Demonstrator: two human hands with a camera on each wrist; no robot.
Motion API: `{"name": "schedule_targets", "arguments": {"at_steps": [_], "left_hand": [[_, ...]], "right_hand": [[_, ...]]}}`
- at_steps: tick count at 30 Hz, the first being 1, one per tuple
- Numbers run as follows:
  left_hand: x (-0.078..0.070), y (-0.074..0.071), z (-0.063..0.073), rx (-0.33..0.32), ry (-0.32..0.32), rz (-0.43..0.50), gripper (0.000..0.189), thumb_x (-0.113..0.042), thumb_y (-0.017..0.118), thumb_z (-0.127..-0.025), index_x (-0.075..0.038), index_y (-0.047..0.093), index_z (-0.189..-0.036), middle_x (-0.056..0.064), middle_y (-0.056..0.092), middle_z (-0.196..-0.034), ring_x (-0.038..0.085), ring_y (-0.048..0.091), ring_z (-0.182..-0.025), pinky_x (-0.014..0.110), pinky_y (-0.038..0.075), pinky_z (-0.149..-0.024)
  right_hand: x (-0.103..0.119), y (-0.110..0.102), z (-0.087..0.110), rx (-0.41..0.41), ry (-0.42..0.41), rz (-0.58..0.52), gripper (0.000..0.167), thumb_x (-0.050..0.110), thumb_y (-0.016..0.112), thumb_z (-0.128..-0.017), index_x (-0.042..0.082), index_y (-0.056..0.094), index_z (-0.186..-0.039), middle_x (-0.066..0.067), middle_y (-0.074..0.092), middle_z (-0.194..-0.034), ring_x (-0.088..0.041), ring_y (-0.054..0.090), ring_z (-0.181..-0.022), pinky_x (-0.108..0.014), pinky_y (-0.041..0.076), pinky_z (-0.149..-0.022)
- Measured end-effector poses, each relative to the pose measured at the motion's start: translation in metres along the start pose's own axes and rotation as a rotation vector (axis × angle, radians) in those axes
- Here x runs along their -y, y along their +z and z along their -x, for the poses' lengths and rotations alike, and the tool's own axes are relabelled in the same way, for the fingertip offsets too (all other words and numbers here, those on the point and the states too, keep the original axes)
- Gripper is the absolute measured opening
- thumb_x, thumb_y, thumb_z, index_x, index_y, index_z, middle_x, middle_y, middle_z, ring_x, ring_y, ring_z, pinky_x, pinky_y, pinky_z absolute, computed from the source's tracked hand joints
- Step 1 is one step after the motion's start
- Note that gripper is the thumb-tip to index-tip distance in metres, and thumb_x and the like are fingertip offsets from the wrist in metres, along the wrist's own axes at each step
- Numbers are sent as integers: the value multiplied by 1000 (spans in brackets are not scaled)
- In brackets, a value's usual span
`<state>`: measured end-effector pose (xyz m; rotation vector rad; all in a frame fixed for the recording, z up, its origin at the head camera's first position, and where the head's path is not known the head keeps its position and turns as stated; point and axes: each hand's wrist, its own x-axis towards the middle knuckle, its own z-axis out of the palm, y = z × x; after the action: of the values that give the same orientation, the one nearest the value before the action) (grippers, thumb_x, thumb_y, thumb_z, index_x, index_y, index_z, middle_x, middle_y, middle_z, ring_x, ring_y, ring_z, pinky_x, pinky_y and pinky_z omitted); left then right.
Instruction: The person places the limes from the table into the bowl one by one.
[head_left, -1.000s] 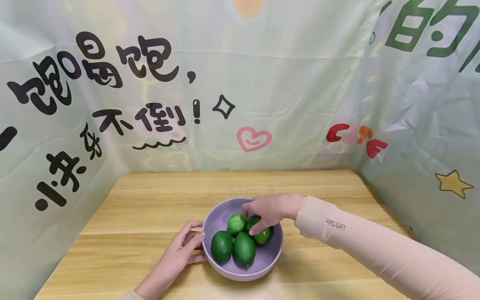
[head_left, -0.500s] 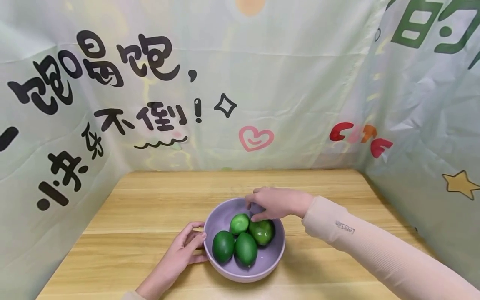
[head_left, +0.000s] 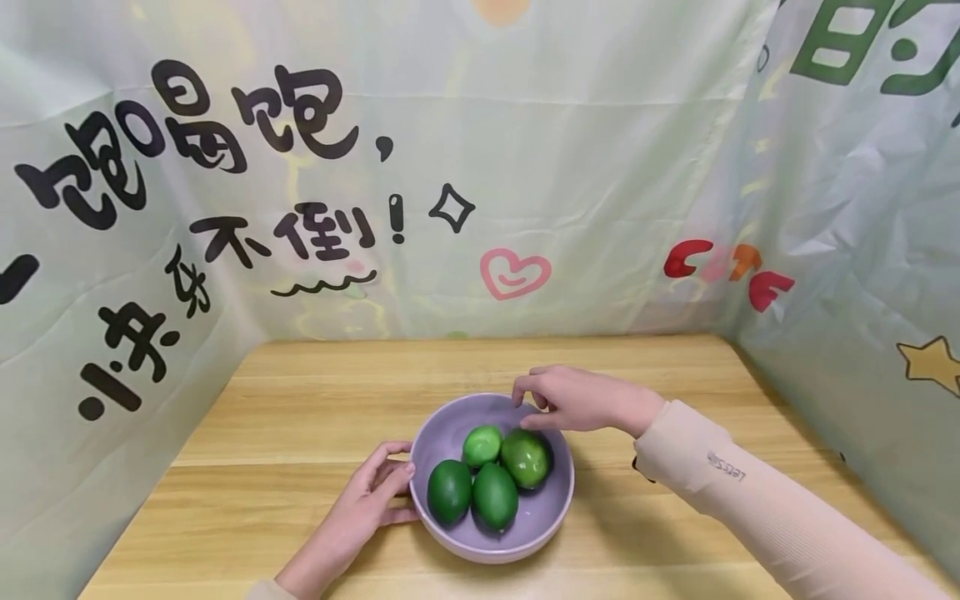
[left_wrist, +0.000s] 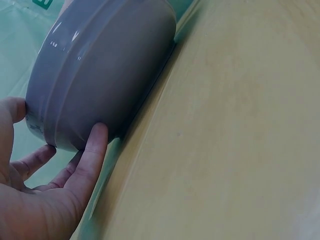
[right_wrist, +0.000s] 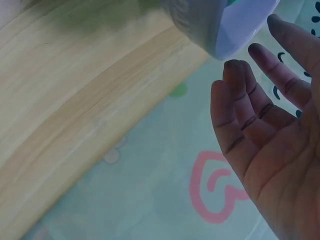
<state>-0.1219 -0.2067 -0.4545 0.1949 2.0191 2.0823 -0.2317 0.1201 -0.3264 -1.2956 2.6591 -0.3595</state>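
A light purple bowl (head_left: 551, 521) stands on the table with several green fruits in it. Two of them are smooth dark green ovals, one at the left (head_left: 449, 492) and one at the front (head_left: 495, 497). Behind lie a smaller, brighter lime-like fruit (head_left: 482, 447) and a glossy, larger green one (head_left: 527, 457). My left hand (head_left: 375, 492) rests its fingertips on the bowl's left outer wall, as the left wrist view also shows. My right hand (head_left: 573, 400) hovers at the bowl's back right rim, fingers loosely bent, holding nothing. In the right wrist view its fingertips (right_wrist: 235, 72) are close to the rim.
The bowl sits toward the near part of a wooden table (head_left: 315, 392). Cloth walls with printed writing, a pink heart (head_left: 515, 273) and a star (head_left: 930, 364) enclose the back and sides.
My right hand has let go of the glossy green fruit at the right, then lifted and drawn back to the right. The left hand has kept its place on the bowl.
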Motion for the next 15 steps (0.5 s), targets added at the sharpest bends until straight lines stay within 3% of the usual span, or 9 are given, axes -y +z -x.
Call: {"name": "schedule_targets", "arguments": {"at_steps": [8,15], "left_hand": [[-4,-3,2,10,7,-7,52,-27,60,-111,-6,43,-156,31,57,-142,29,69,-116,45,69,-96],[-9,-5,2,-11,10,-15,51,-24,60,-111,-4,44,-155,32,56,-141,29,70,-114,45,69,-95]], "right_hand": [[-11,0,15,-81,26,-45,24,24,77,-101,9,71,-119,-1,59,-88,-11,58,-78,-23,53,-71],[-25,-2,33,-161,108,-52,25,25,78,-100,13,70,-121,-3,66,-100,-9,64,-88,-35,63,-80]]}}
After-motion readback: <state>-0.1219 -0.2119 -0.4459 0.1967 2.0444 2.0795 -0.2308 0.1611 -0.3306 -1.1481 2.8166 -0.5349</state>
